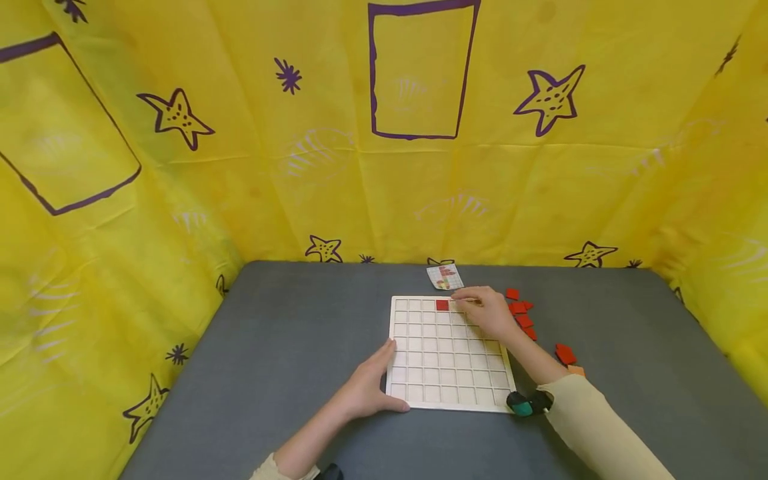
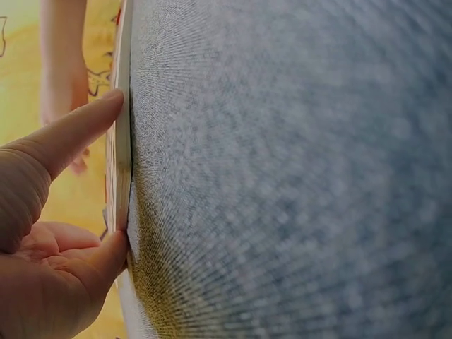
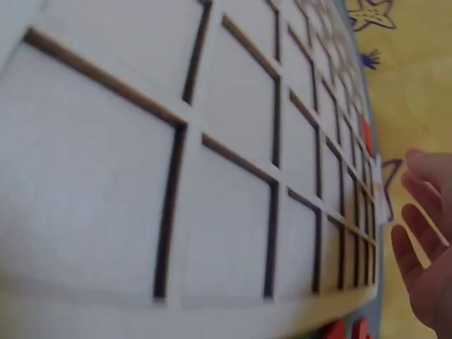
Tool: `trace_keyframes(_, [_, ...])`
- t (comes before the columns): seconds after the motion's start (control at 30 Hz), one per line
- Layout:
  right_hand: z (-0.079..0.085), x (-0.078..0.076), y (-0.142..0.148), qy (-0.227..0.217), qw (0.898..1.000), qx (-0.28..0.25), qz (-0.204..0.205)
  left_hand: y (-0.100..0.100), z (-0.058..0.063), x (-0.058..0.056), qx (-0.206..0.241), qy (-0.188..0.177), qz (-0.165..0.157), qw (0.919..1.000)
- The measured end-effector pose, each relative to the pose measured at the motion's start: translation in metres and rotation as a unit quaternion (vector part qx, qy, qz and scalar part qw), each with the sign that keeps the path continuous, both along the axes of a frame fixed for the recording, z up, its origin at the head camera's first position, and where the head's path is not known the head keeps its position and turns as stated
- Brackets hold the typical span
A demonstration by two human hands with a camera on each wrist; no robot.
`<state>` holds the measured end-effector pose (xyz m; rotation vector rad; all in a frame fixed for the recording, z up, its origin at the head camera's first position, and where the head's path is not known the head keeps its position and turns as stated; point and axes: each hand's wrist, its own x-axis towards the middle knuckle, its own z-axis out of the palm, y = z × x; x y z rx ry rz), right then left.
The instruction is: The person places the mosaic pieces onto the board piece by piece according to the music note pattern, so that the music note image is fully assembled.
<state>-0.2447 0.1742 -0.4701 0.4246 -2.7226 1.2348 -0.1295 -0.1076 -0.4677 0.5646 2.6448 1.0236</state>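
Observation:
A white square board (image 1: 447, 360) with a raised grid lies on the dark grey table. One red square tile (image 1: 442, 305) sits in a cell of its far row. My left hand (image 1: 363, 392) holds the board's near left corner, thumb at the near edge and a finger against the left edge; the left wrist view shows both digits pressed to the board's side (image 2: 123, 152). Over the far right part of the board is my right hand (image 1: 491, 315), fingertips close to the red tile. In the right wrist view its fingers (image 3: 417, 244) are loosely bent with nothing between them.
Just beyond the board lies a small card (image 1: 445, 277) printed with a coloured grid pattern. Several loose red pieces (image 1: 519, 309) lie right of the board, with another red group (image 1: 565, 354) and an orange piece (image 1: 576, 370) nearer. Yellow patterned cloth (image 1: 408, 200) surrounds the table.

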Motion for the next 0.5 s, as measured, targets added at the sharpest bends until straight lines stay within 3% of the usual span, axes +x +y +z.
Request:
trace_keyframes(0.13, [0.008,0.009,0.035,-0.028,0.997,-0.003,-0.078,0.001,-0.001,0.000,0.001,0.002,-0.002,1.0000])
trace_keyframes(0.27, [0.010,0.015,0.079,-0.024,0.992,0.029,-0.123,0.001,-0.001,0.000,0.004,-0.004,0.000,1.0000])
trace_keyframes(0.5, [-0.003,0.020,0.121,-0.046,0.986,0.077,-0.143,0.000,-0.001,0.001,0.008,-0.008,0.002,0.9999])
